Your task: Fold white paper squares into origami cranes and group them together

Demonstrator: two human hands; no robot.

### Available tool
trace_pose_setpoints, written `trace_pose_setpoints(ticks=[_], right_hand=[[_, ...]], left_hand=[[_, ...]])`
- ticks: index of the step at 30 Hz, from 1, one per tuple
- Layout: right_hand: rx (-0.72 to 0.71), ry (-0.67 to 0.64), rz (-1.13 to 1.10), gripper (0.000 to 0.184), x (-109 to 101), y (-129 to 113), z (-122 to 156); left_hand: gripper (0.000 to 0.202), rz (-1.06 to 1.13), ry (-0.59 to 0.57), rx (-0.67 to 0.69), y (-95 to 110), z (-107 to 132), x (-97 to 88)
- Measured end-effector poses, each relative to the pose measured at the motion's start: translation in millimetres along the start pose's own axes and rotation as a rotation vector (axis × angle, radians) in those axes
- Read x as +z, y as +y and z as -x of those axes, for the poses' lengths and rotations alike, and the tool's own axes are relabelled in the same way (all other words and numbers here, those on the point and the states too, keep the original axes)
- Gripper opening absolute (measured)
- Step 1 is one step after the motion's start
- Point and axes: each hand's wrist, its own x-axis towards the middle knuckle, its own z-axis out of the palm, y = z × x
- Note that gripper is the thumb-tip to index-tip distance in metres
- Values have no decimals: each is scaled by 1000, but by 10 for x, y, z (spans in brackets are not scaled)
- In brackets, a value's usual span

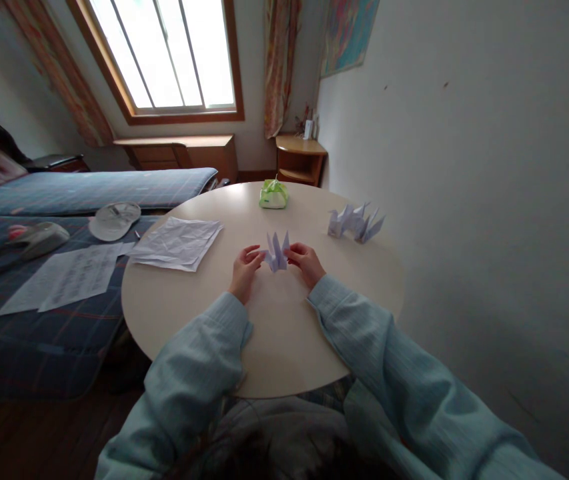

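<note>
A white folded paper crane [277,256] is between my hands over the middle of the round table [294,347], its points sticking upward. My left hand [247,268] has thumb and fingertips closed on the crane's left tip. On the other side, my right hand [305,261] pinches its right edge between thumb and forefinger. Several more folded paper cranes [357,221] stand grouped on the table to the right. A stack of creased white paper sheets [179,241] lies at the table's left.
A green tissue pack [273,194] sits near the table's far edge. To the left, a bed [89,350] bears printed sheets [71,280], a pale cap [114,221] and another cap-like item. A white wall [489,233] runs along the right, and a corner shelf [300,147] stands beyond.
</note>
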Motion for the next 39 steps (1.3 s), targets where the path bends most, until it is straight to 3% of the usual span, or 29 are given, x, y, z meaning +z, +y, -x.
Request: trace_pose_setpoints(ticks=[10,19,25,30,39], right_hand=[[-48,0,23,25,-25,10,-18],[-54,-71,72,28,-24,67,-35],[-55,-46,112,30,-29,60,-39],[-47,3,151,27,-29,71,-43],[-59,26,72,21,-18,80,-35]], left_hand=[[32,-6,-40,12,-13,27,21],[22,-114,91,86,-33,-11,-1],[18,-130,4,84,-127,-65,-33],[13,-177,68,103,-150,-78,-45],[20,-18,81,42,-96,-35,-18]])
